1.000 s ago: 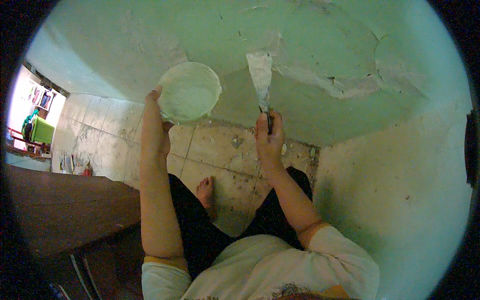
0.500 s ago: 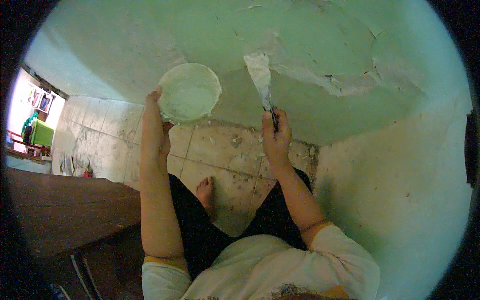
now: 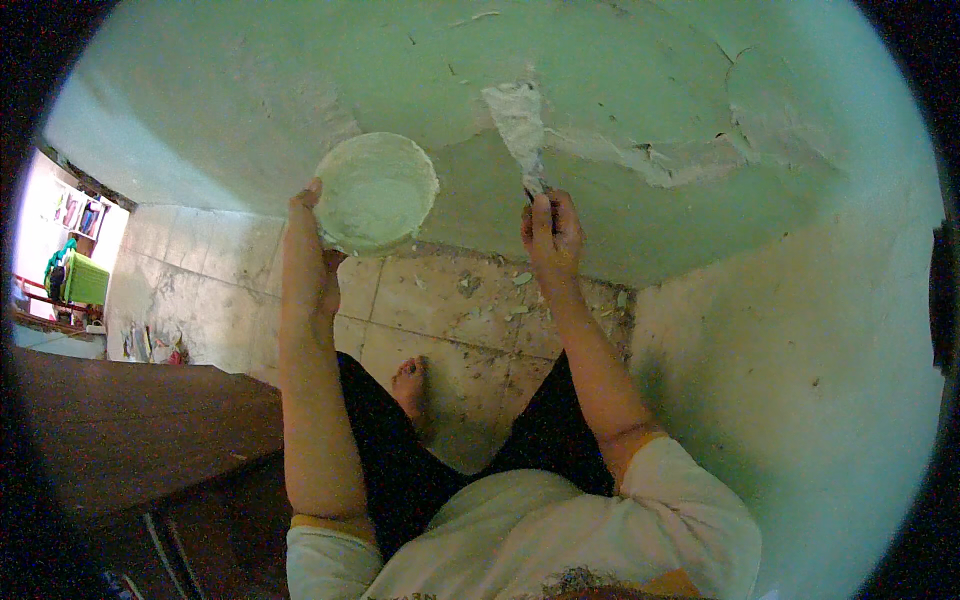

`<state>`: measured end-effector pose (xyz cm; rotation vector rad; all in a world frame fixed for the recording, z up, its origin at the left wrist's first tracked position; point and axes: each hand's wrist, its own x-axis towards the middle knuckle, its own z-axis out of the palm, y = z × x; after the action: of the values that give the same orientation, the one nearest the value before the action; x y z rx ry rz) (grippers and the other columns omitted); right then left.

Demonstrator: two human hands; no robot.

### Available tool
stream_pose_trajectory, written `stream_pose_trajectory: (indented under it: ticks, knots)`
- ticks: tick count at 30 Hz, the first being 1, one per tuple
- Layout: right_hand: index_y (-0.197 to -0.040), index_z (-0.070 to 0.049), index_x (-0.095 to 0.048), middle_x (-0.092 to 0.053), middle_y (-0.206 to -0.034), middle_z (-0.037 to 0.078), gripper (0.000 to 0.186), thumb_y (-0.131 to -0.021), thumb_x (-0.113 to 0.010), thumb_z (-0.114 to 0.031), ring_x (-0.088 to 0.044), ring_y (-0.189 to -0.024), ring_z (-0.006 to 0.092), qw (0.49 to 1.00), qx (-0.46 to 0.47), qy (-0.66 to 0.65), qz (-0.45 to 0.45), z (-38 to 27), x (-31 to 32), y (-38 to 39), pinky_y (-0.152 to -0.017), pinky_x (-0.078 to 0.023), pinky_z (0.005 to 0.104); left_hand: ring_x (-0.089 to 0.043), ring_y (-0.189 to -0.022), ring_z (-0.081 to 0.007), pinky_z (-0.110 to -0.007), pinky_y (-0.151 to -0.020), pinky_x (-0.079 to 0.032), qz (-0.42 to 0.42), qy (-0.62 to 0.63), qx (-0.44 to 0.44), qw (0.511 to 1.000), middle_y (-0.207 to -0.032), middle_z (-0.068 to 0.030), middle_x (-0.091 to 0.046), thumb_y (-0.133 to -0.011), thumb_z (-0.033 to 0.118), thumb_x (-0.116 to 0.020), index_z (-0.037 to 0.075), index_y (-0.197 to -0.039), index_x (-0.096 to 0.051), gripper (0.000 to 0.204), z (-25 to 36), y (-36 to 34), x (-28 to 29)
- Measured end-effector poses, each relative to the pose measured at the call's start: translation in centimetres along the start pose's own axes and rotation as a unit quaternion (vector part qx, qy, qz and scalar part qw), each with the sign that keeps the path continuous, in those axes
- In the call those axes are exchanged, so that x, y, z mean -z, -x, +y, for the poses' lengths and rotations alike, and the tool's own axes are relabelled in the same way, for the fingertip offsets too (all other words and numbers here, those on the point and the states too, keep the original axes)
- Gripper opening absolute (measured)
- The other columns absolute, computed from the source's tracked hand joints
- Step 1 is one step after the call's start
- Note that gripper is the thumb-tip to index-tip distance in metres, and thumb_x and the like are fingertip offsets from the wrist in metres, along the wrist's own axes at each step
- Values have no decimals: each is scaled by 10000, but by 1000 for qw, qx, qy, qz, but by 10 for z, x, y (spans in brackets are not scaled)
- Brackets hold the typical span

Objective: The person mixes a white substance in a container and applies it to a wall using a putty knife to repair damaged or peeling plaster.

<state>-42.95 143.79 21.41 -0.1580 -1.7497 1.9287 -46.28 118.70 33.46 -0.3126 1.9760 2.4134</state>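
Note:
My left hand (image 3: pixel 318 225) grips the rim and side of a round pale bowl (image 3: pixel 376 190), tilted so its inside shows, coated with whitish paste. In my right hand (image 3: pixel 552 235) is a putty knife (image 3: pixel 531 172), its dark handle mostly covered by the fingers. White filler (image 3: pixel 517 115) coats the blade, which points up at the green wall (image 3: pixel 620 70). The blade's tip lies at or very near the wall, beside the left end of a rough strip of broken plaster (image 3: pixel 670 165). Whether it presses on the wall I cannot tell.
Paint flakes (image 3: pixel 520 280) and crumbs litter the tiled floor (image 3: pixel 400 285) along the wall's foot. A side wall (image 3: pixel 780 350) rises close on the right. Brown wooden furniture (image 3: pixel 140 420) stands at my left. Beyond a far-left opening is a green basket (image 3: pixel 86 278).
My right hand has moved up a little, carrying the putty knife's blade farther up the wall. The bowl sits slightly lower in view, still held by my left hand.

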Motion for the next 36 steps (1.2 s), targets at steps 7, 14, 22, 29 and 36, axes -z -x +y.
stream_pose_trajectory:
  ticks: [7, 14, 22, 29, 36]
  knots:
    - [-925, -83, -523, -535, -736, -12, 251, -1008, -545, -319, -469, -604, 61, 999, -11, 4, 40, 54, -16, -20, -508, -386, 228, -461, -1285, -289, -430, -1030, -416, -44, -7, 23, 999, -1412, -118, -465, -954, 509, -472, 78, -1408, -407, 629, -1, 2, 7]
    - [-924, -79, -511, -523, -733, -10, 304, -1003, -539, -371, -456, -605, 57, 997, -52, -48, 33, 94, 2, 5, -511, -375, 215, -479, -1225, -258, -405, -990, -405, -24, -2, 16, 1000, -1357, -118, -489, -943, 504, -482, 73, -1376, -427, 614, -5, -3, 18]
    - [-952, -77, -492, -506, -705, -18, 305, -1014, -512, -375, -435, -566, 52, 1000, -26, -7, 7, 29, 7, 20, -483, -361, 219, -447, -1298, -285, -429, -1049, -388, -30, -5, 24, 999, -1416, -126, -465, -937, 523, -472, 57, -1407, -403, 665, -4, -7, 21]
    - [-907, -73, -504, -506, -676, -19, 273, -1016, -525, -323, -448, -556, 48, 992, 26, 108, 61, -5, -5, -5, -480, -373, 218, -500, -1208, -255, -390, -975, -414, -25, -6, 25, 999, -1337, -116, -519, -928, 517, -487, 43, -1362, -449, 644, -4, -6, 14]
    - [-910, -63, -522, -512, -662, -21, 276, -1019, -518, -316, -452, -543, 47, 992, 6, 104, 71, 6, 10, 33, -468, -369, 221, -524, -1185, -243, -383, -946, -441, -30, -2, 14, 999, -1320, -107, -538, -928, 520, -489, 57, -1350, -469, 627, -2, -7, 8]
